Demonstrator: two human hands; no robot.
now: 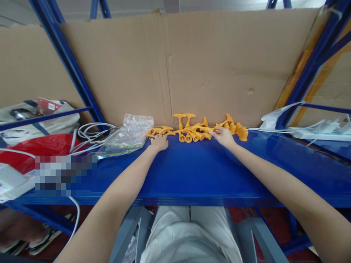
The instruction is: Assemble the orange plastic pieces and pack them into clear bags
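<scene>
A row of small orange plastic hammer-shaped pieces lies on the blue shelf top, along the cardboard at the back. Some stand upright, and several lie with a round hollow end toward me. At the left end of the row, my left hand rests with its fingers spread over the lying pieces, gripping none that I can see. My right hand is further right, its thumb and fingers closed on one orange piece. More orange pieces stand just beyond the right hand.
A clear plastic bag lies left of the row, beside white cables and a red bag. A cardboard sheet closes the back between blue posts. A white power strip is at the right. Another person's foot shows at lower left.
</scene>
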